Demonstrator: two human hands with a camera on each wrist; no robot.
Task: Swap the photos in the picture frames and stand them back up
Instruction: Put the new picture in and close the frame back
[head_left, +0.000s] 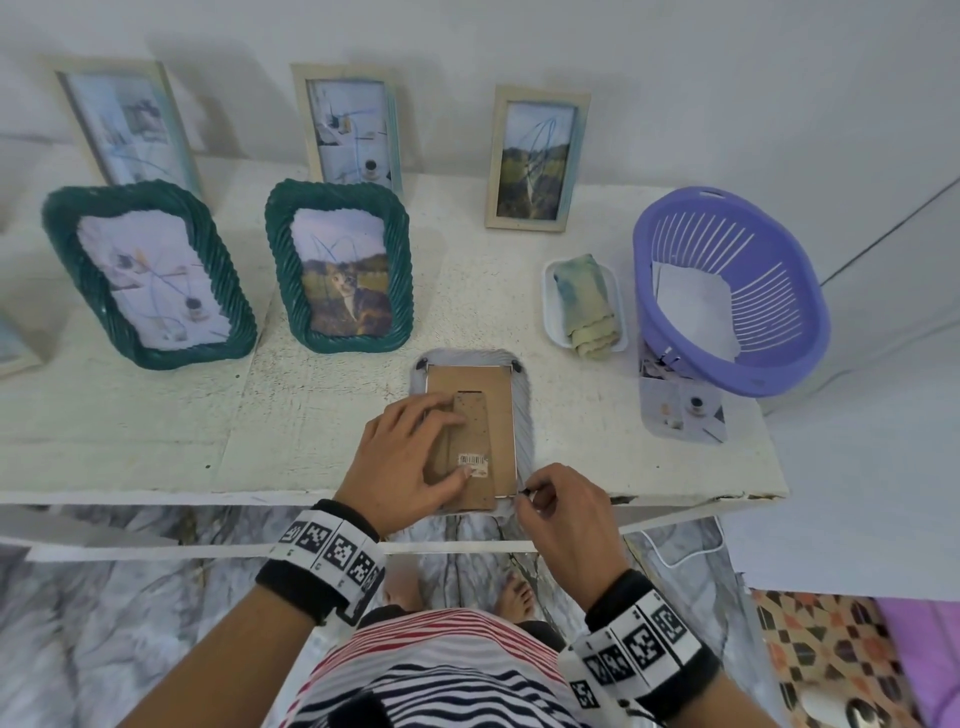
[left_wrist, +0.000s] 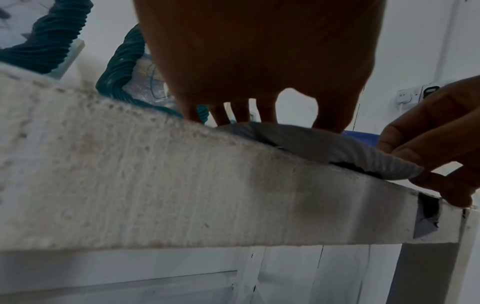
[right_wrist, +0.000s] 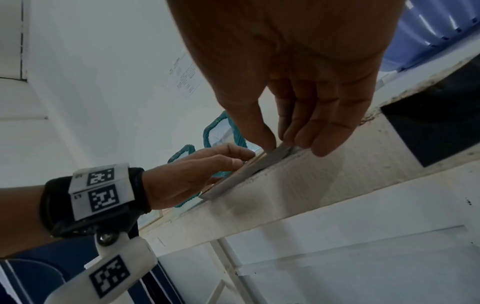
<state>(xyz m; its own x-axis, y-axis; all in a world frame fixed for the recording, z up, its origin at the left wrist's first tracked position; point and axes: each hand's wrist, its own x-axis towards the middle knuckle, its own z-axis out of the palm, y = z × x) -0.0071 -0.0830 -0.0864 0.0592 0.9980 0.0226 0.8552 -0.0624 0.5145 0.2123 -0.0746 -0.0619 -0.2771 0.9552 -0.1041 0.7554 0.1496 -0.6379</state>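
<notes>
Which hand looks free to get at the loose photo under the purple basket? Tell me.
Probably neither yet: the left hand presses the face-down frame, the right hand pinches its corner clip. The photo lies partly under the basket.

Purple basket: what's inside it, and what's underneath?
Inside the purple basket, a white sheet leans against the slatted wall. A loose photo of a cup pokes out from beneath its near edge; the rest of that photo and whatever else lies under the basket are hidden.

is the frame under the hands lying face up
No, the grey frame lies face down on the shelf, its brown cardboard back and folded stand upward under the left hand.
</notes>
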